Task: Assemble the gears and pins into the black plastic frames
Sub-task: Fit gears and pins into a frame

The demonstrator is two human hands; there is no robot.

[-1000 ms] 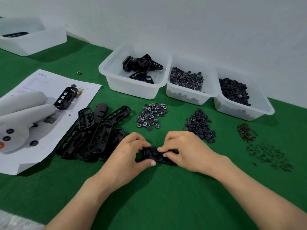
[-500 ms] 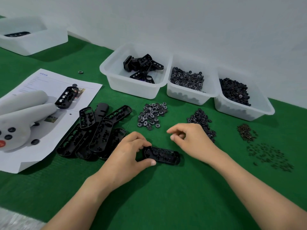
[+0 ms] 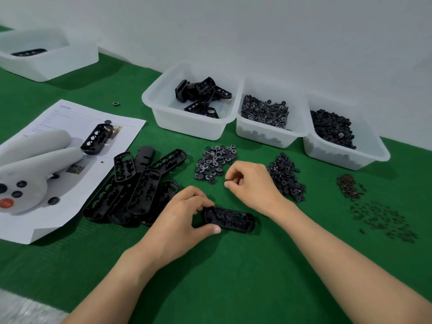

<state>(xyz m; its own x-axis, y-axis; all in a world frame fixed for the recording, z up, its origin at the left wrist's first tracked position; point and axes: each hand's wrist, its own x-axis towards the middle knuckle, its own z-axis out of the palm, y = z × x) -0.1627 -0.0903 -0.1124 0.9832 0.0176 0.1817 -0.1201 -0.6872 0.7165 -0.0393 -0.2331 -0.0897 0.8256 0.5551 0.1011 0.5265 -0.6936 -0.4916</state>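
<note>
A black plastic frame (image 3: 231,219) lies flat on the green mat, with gears seated in its left part. My left hand (image 3: 184,217) grips the frame's left end between thumb and fingers. My right hand (image 3: 251,184) hovers above and behind the frame, fingers curled, its fingertips close to a loose pile of white-toothed gears (image 3: 215,163). Whether it pinches anything cannot be told. A pile of black gears (image 3: 286,177) lies just right of that hand. Brown pins (image 3: 350,187) and dark pins (image 3: 383,220) are scattered at the right.
A heap of empty black frames (image 3: 135,188) lies left of my left hand. Three white bins stand behind: frames (image 3: 194,120), toothed gears (image 3: 266,134), black gears (image 3: 346,155). A paper sheet (image 3: 58,164) bears a grey plush toy (image 3: 30,167) and one frame (image 3: 97,139). Another bin (image 3: 46,59) stands far left.
My right hand has lifted off the frame and moved back and up toward the pile of white-toothed gears. My left hand keeps its grip on the frame's left end.
</note>
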